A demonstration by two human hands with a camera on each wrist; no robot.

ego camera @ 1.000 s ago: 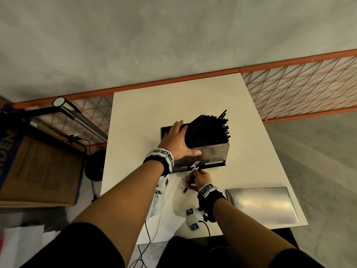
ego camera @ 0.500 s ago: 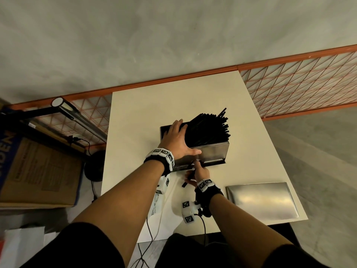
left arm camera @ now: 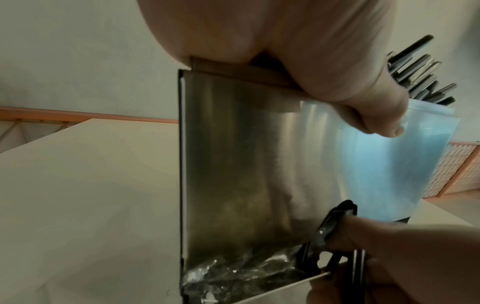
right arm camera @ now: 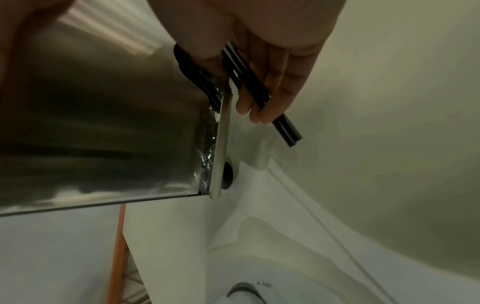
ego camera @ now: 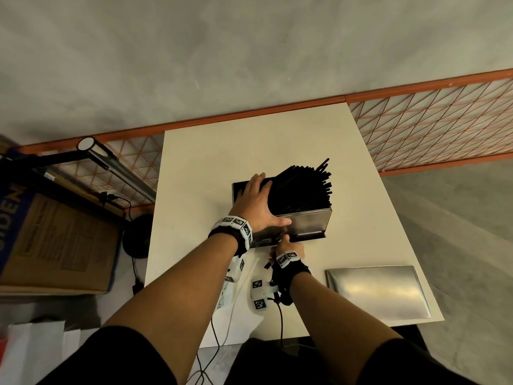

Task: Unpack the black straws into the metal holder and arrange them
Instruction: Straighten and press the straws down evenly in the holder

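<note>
Right hand (ego camera: 287,247) moved up from the white table surface (ego camera: 200,195) at lower centre of frame to the bottom front slot of the rectangular brushed-metal straw holder (ego camera: 308,225). Few thin black plastic straws (right arm camera: 255,86) pinched in fingers (right arm camera: 262,105), upper ends now at slot edge.

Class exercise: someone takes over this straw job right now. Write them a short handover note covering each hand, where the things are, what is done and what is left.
Left hand: flat on top of the metal holder, steadying it.
Right hand: holds a few black straws at the holder's low front slot.
Done: most straws stand in the holder, leaning right.
Left: put the held straws in, level the bundle. Crinkled plastic shows in the slot. A metal lid lies on the table.
</note>
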